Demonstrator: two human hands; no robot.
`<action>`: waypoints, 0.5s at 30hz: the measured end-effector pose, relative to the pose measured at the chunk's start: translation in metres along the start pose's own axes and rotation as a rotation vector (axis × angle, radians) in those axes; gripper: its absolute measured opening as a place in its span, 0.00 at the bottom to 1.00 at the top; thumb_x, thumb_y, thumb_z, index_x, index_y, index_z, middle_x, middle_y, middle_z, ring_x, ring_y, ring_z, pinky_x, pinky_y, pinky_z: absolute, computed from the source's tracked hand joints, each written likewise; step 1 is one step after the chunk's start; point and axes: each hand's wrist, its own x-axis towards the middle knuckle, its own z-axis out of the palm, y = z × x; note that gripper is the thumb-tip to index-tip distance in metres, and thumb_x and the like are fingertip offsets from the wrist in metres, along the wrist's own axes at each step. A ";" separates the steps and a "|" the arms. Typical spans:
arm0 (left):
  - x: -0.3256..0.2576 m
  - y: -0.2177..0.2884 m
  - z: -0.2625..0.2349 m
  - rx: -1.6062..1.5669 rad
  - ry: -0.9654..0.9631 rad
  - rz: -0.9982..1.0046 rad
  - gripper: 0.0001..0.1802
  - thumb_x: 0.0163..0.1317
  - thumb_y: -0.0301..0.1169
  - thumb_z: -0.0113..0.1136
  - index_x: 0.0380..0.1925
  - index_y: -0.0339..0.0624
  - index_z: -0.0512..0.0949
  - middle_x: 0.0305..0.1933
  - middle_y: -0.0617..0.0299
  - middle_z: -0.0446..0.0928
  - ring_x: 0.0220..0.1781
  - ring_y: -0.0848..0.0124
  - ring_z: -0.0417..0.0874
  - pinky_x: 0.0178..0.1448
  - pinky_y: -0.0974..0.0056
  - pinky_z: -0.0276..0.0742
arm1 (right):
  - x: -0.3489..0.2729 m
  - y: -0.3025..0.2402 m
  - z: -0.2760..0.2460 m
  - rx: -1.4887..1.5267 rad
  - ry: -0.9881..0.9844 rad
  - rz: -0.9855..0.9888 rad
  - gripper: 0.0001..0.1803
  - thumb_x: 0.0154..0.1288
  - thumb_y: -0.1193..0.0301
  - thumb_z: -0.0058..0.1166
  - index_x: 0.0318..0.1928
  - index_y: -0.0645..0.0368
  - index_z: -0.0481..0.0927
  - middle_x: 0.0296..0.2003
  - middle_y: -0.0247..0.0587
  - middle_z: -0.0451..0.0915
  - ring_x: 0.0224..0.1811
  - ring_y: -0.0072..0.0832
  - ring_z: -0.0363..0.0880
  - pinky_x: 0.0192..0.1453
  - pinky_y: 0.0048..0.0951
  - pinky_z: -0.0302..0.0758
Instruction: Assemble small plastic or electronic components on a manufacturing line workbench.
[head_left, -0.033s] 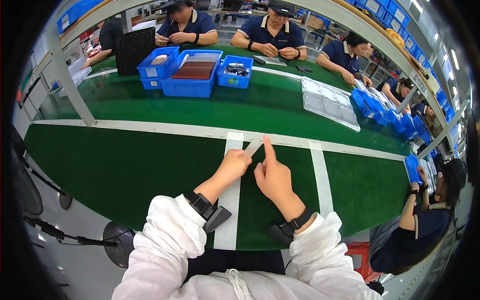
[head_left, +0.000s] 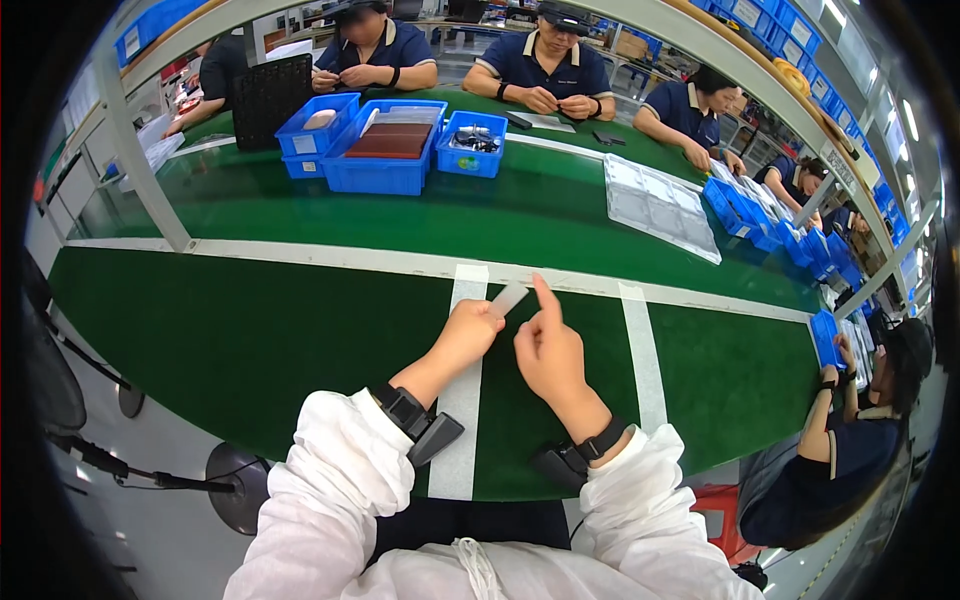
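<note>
My left hand [head_left: 468, 333] is closed on a small flat whitish strip [head_left: 510, 298], gripped near its lower end. The strip's free end tilts up and to the right, above the green tabletop. Just right of it, my right hand [head_left: 551, 355] points its index finger upward, with the other fingers loosely curled and partly hidden. No object shows in it, and its fingertip stays apart from the strip. Both hands are over the work surface [head_left: 300, 340], between two pale tape bands.
A white rail [head_left: 340, 255] runs across the table beyond my hands. Farther off stand blue bins [head_left: 375, 178], one holding brown flat pieces [head_left: 390, 140], and a clear compartment tray [head_left: 660, 205]. Several co-workers sit across the table; another person [head_left: 840, 460] sits at right.
My right hand has shifted slightly right, its thumb drawn in toward the fingers. The strip in my left hand looks shorter and more turned, and its tip is farther from my right index finger.
</note>
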 end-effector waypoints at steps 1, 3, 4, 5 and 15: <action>0.001 -0.004 0.000 0.265 0.044 0.147 0.09 0.52 0.26 0.46 0.16 0.36 0.70 0.13 0.59 0.66 0.15 0.71 0.65 0.20 0.65 0.59 | -0.001 0.009 0.004 0.173 0.102 0.000 0.30 0.53 0.77 0.50 0.60 0.56 0.63 0.19 0.39 0.73 0.15 0.27 0.72 0.19 0.27 0.68; -0.002 -0.006 0.001 0.580 0.128 0.325 0.11 0.50 0.28 0.48 0.19 0.32 0.75 0.21 0.44 0.74 0.25 0.53 0.77 0.33 0.57 0.72 | 0.000 0.005 0.003 0.477 0.259 0.104 0.14 0.58 0.79 0.51 0.46 0.62 0.75 0.19 0.33 0.69 0.17 0.17 0.65 0.20 0.20 0.63; -0.001 -0.007 -0.001 0.578 0.128 0.325 0.11 0.50 0.28 0.48 0.19 0.32 0.75 0.21 0.44 0.74 0.25 0.53 0.77 0.33 0.57 0.72 | 0.003 0.004 0.000 0.475 0.258 0.104 0.14 0.58 0.79 0.51 0.46 0.62 0.75 0.19 0.33 0.69 0.17 0.17 0.65 0.20 0.20 0.63; 0.002 -0.009 -0.002 0.622 0.147 0.360 0.10 0.50 0.27 0.47 0.20 0.32 0.76 0.20 0.45 0.75 0.24 0.57 0.78 0.31 0.59 0.72 | 0.005 0.005 -0.003 0.429 0.267 0.067 0.12 0.56 0.79 0.53 0.43 0.63 0.76 0.18 0.32 0.68 0.16 0.16 0.63 0.19 0.19 0.61; 0.002 -0.014 -0.001 0.739 0.170 0.455 0.10 0.50 0.25 0.45 0.21 0.34 0.77 0.19 0.45 0.75 0.23 0.53 0.78 0.31 0.57 0.73 | 0.007 0.010 0.003 0.559 0.297 0.116 0.02 0.55 0.79 0.56 0.30 0.65 0.79 0.18 0.25 0.66 0.17 0.11 0.58 0.19 0.15 0.54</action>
